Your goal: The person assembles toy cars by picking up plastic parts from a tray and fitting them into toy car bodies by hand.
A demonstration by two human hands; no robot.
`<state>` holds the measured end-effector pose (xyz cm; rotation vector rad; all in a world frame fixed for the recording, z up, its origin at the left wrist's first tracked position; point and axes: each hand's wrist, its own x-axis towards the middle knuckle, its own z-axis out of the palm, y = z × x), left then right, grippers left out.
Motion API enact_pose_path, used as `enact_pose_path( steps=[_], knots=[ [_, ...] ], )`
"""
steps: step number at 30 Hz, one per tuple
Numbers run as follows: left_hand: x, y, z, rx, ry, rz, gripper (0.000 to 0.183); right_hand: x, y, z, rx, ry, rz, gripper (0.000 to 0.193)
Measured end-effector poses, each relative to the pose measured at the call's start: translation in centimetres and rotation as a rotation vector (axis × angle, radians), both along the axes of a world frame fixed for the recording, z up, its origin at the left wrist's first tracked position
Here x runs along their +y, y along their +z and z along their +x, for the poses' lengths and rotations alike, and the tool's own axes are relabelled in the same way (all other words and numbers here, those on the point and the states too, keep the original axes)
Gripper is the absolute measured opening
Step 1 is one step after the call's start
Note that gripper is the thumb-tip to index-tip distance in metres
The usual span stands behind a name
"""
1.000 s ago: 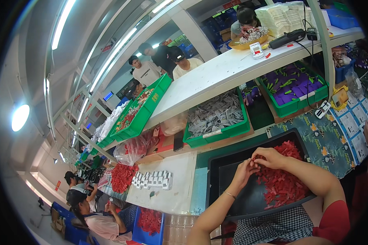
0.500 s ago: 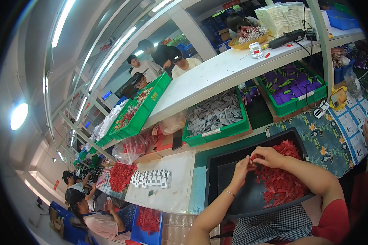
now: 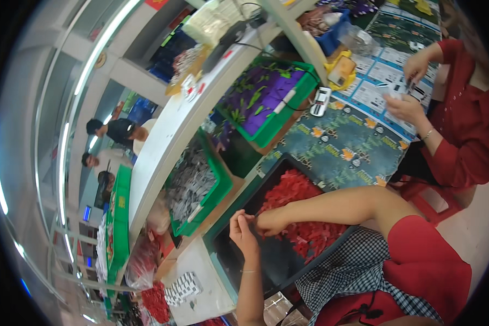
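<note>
A black tray (image 3: 280, 266) lies in front of me with a heap of small red plastic pieces (image 3: 309, 239) along its right side. Over the tray's left part, my left hand (image 3: 243, 231) is raised with thumb and fingers pinched together. My right hand (image 3: 271, 221) is close beside it at the edge of the heap, its fingers curled downward. Whatever either hand holds is too small or hidden to make out. The right forearm crosses above the red pieces.
Beyond the tray stand a green crate (image 3: 223, 179) of grey parts and another green crate (image 3: 309, 87) of purple pieces. White parts (image 3: 182, 288) stand in rows at left. A white toy car (image 3: 320, 102) lies on the patterned cloth. At right, a co-worker's hands (image 3: 405, 108) hold a white part.
My view has swung to the right, bringing the co-worker into sight. My hands, earlier touching fingertip to fingertip, are now slightly apart, the right one lower by the red pieces.
</note>
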<state>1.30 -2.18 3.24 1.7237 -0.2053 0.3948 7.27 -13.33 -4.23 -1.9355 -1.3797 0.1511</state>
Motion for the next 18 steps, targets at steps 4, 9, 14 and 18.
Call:
enact_pose_path(
  steps=[4, 9, 14, 18],
  knots=[
    [-10.5, 2.9, 0.2, 0.064, -0.288, 0.127, 0.014, -2.1, -3.0, -1.4, -0.061, -0.117, 0.291, 0.017],
    [-22.2, 3.1, 2.1, -0.464, -0.749, 0.637, 0.025, -5.0, -1.0, -2.9, -0.062, -0.138, 0.166, 0.019],
    [-27.1, 0.0, 5.6, -0.597, -1.033, 0.759, 0.035, -6.3, 2.6, -4.4, -0.104, -0.064, -0.024, 0.022],
    [-32.6, -3.8, 7.0, -0.594, -1.292, 0.806, 0.048, -5.0, 8.2, -2.9, -0.262, 0.117, -0.194, 0.024]
  ],
)
